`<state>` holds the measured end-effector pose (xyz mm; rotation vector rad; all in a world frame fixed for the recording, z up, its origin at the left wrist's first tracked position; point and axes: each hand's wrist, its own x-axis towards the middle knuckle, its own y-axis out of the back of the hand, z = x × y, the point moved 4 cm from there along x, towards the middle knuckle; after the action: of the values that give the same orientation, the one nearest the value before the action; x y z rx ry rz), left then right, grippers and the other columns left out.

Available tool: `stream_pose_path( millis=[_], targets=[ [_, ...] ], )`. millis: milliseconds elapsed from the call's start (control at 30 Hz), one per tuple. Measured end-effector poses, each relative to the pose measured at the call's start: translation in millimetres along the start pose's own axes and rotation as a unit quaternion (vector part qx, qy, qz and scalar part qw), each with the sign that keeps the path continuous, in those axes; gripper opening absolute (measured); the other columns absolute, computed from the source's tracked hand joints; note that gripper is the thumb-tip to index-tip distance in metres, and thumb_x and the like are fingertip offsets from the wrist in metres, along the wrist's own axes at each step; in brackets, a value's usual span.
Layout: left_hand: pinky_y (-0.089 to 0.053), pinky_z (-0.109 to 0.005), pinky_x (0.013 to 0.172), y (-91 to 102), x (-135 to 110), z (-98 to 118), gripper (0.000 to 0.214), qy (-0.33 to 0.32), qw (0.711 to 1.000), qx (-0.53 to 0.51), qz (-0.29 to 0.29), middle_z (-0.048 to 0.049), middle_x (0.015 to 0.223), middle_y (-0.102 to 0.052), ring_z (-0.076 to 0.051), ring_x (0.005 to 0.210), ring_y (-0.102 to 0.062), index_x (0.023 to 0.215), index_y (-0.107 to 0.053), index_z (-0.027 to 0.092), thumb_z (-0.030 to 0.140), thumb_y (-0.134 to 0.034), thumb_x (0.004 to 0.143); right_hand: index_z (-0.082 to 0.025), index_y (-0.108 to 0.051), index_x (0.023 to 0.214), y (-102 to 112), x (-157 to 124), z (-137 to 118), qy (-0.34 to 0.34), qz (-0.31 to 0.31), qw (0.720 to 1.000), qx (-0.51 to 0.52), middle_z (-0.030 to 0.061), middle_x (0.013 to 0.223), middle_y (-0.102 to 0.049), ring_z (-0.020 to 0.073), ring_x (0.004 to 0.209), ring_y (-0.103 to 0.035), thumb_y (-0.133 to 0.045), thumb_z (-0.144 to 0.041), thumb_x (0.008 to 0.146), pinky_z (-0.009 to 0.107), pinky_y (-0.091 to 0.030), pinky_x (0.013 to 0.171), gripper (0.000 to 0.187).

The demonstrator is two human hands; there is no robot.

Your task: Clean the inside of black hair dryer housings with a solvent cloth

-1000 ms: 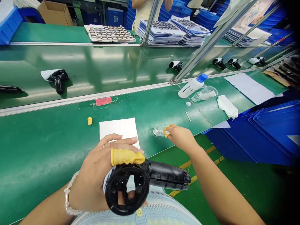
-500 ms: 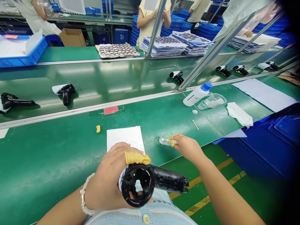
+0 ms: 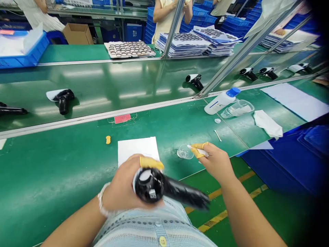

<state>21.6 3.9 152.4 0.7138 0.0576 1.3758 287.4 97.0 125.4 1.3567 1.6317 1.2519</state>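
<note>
You are gripping the black plastic handle [image 3: 164, 187] in your left hand [image 3: 120, 185], its round open end turned up toward you and its long body pointing right. It is blurred, so the detail inside the ring is hard to make out, though something white shows there. You hold it just off the near edge of the worktop [image 3: 64, 171], close in front of your body, with the hand clenched around the ring end. A yellow finger cot [image 3: 151, 163] covers one finger of that hand, and a pale bracelet [image 3: 101, 199] sits on the wrist.

Your right hand [image 3: 217, 163] reaches forward, pinching a small white swab [image 3: 199, 151] between yellow-cotted fingers [image 3: 196, 150]. Its tip is just beside a small clear glass dish [image 3: 185, 151] on the worktop.

A white paper sheet [image 3: 136, 149] lies just beyond the handle, and a loose yellow finger cot [image 3: 108, 139] lies left of it. Toward the far right corner stand a blue-capped plastic bottle [image 3: 221, 102] and a clear plastic beaker [image 3: 238, 108], near a crumpled white cloth [image 3: 267, 124].
</note>
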Motion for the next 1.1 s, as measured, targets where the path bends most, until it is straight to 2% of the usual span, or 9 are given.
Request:
stream_pose_path(
  millis=[67, 133, 200, 267, 400, 667, 800, 967, 1100],
  targets=[
    [-0.055, -0.033, 0.081, -16.5, 3, -35, 0.044, 0.039, 0.998, -0.038, 0.027, -0.0083, 0.099, -0.069, -0.021, 0.091, -0.067, 0.103, -0.057, 0.018, 0.038, -0.074, 0.068, -0.025, -0.067, 0.093, 3, -9, -26, 0.035, 0.048, 0.992, 0.11, 0.0033, 0.074, -0.06, 0.0167, 0.063, -0.058, -0.049, -0.028, 0.089, 0.028, -0.046, 0.057, 0.019],
    [-0.054, -0.035, 0.084, -35.3, 2, -68, 0.041, 0.082, 0.994, -0.066, 0.042, -0.0097, 0.1, -0.068, -0.022, 0.094, -0.066, 0.103, -0.056, 0.016, 0.031, -0.074, 0.069, -0.025, -0.067, 0.093, -2, -18, -57, 0.123, 0.071, 0.972, 0.186, 0.0011, 0.074, -0.059, 0.0149, 0.064, -0.057, -0.054, -0.027, 0.088, 0.027, -0.046, 0.057, 0.014],
    [-0.053, -0.037, 0.087, -50.5, -2, -89, 0.042, 0.105, 0.99, -0.085, 0.043, -0.0097, 0.101, -0.067, -0.022, 0.096, -0.065, 0.103, -0.056, 0.016, 0.03, -0.075, 0.067, -0.023, -0.067, 0.093, -14, -24, -85, 0.214, 0.077, 0.948, 0.223, 0.0011, 0.075, -0.058, 0.0143, 0.069, -0.056, -0.056, -0.022, 0.087, 0.026, -0.046, 0.059, 0.012],
    [-0.052, -0.037, 0.087, -58.4, -7, -98, 0.045, 0.116, 0.988, -0.096, 0.036, -0.0092, 0.102, -0.067, -0.023, 0.096, -0.064, 0.104, -0.056, 0.016, 0.03, -0.075, 0.066, -0.021, -0.067, 0.092, -30, -25, -102, 0.258, 0.066, 0.934, 0.236, 0.0021, 0.076, -0.057, 0.0146, 0.072, -0.054, -0.057, -0.02, 0.087, 0.027, -0.045, 0.061, 0.012],
    [-0.053, -0.035, 0.083, -59.8, -9, -100, 0.047, 0.132, 0.986, -0.101, 0.005, -0.0065, 0.101, -0.067, -0.022, 0.092, -0.065, 0.104, -0.055, 0.018, 0.026, -0.075, 0.062, -0.019, -0.068, 0.089, -53, -20, -114, 0.271, 0.037, 0.935, 0.225, 0.0033, 0.074, -0.056, 0.0163, 0.072, -0.048, -0.056, -0.021, 0.087, 0.029, -0.043, 0.062, 0.012],
    [-0.053, -0.034, 0.08, -60.7, -6, -101, 0.048, 0.152, 0.983, -0.102, -0.007, -0.0046, 0.1, -0.068, -0.023, 0.089, -0.065, 0.103, -0.055, 0.019, 0.032, -0.072, 0.06, -0.019, -0.065, 0.082, -59, -15, -129, 0.297, -0.006, 0.938, 0.18, 0.004, 0.074, -0.054, 0.0172, 0.072, -0.044, -0.051, -0.018, 0.086, 0.03, -0.04, 0.063, 0.015],
    [-0.052, -0.032, 0.077, -61.1, -5, -100, 0.044, 0.145, 0.985, -0.095, -0.008, -0.0031, 0.097, -0.069, -0.022, 0.086, -0.065, 0.102, -0.056, 0.02, 0.031, -0.07, 0.062, -0.018, -0.06, 0.075, -56, -11, -134, 0.286, 0.021, 0.946, 0.154, 0.0025, 0.069, -0.049, 0.0166, 0.069, -0.04, -0.05, -0.014, 0.082, 0.029, -0.037, 0.061, 0.013],
    [-0.05, -0.031, 0.075, -61.1, -4, -99, 0.039, 0.127, 0.988, -0.092, -0.006, -0.0022, 0.096, -0.069, -0.02, 0.085, -0.064, 0.101, -0.057, 0.019, 0.032, -0.069, 0.066, -0.019, -0.054, 0.069, -57, -11, -139, 0.263, 0.009, 0.952, 0.156, 0.0002, 0.065, -0.042, 0.0159, 0.067, -0.037, -0.051, -0.017, 0.081, 0.027, -0.033, 0.058, 0.012],
    [-0.051, -0.031, 0.076, -61.8, -4, -100, 0.041, 0.139, 0.987, -0.085, -0.01, -0.0019, 0.097, -0.068, -0.02, 0.085, -0.064, 0.102, -0.057, 0.02, 0.033, -0.07, 0.065, -0.02, -0.05, 0.067, -58, -10, -138, 0.215, 0.056, 0.965, 0.141, -0.0001, 0.065, -0.04, 0.0159, 0.066, -0.036, -0.05, -0.016, 0.079, 0.028, -0.031, 0.058, 0.013]
  ],
)
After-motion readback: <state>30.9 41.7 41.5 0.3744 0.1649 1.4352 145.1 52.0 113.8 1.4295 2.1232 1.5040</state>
